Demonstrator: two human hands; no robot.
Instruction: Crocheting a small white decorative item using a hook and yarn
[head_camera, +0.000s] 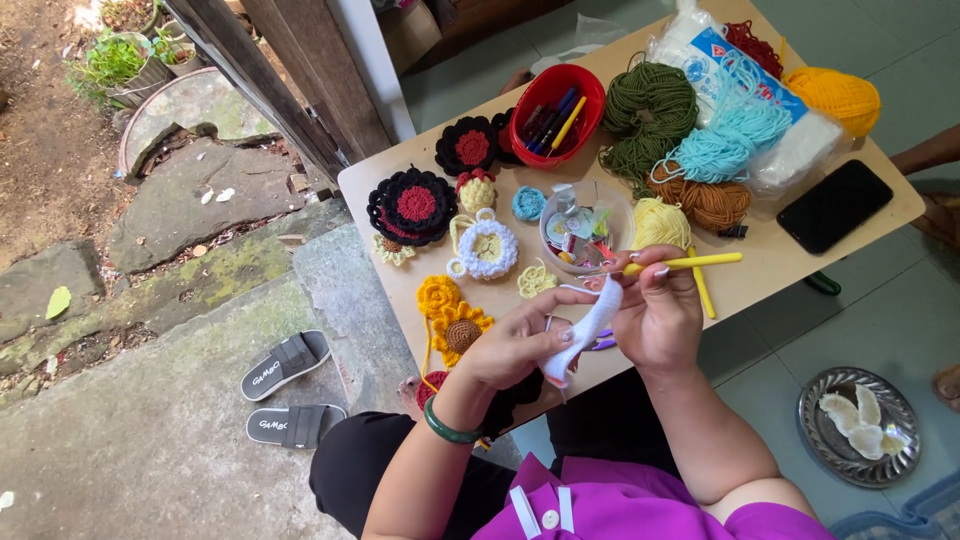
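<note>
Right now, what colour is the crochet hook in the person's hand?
Yellow. The crochet hook sticks out of the right hand, and the head view shows it best.

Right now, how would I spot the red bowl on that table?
Find the small tan table heaped with yarn. At its far edge, left of the dark green yarn, sits the red bowl. It alone is glossy plastic and holds pens and pencils.

A low wooden table (780, 262) stands on grey tiles (930, 300) beside sunlit stone paving (150, 430).
</note>
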